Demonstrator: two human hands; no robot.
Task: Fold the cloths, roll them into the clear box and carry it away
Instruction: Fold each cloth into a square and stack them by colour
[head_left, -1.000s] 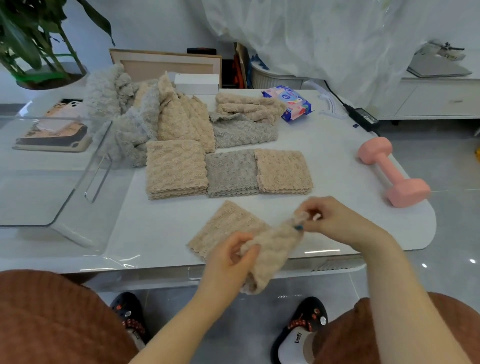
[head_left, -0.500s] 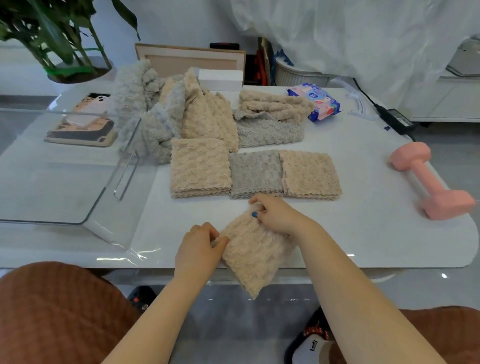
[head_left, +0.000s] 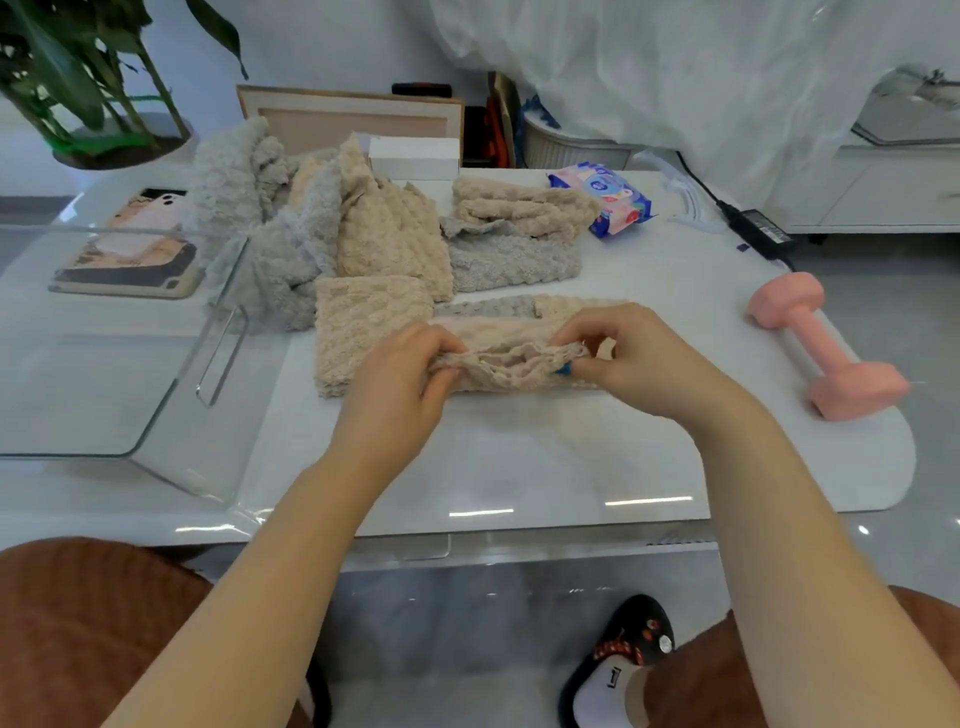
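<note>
Folding a beige, nubbly fleece cloth (head_left: 511, 364) over the middle of the white table (head_left: 519, 467), both hands pinching its bunched top edge.
The left hand (head_left: 400, 374) and right hand (head_left: 639, 364) curl their fingers round opposite ends, just over the folded beige and grey stacks (head_left: 363, 332). Next, I judge, the fold wants squaring and laying on a stack. The clear plastic box (head_left: 104, 227) at left appears to hold no cloth yet.

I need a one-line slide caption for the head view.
Left hand and right hand pinch a beige cloth by the folded stacks on the white table.
</note>
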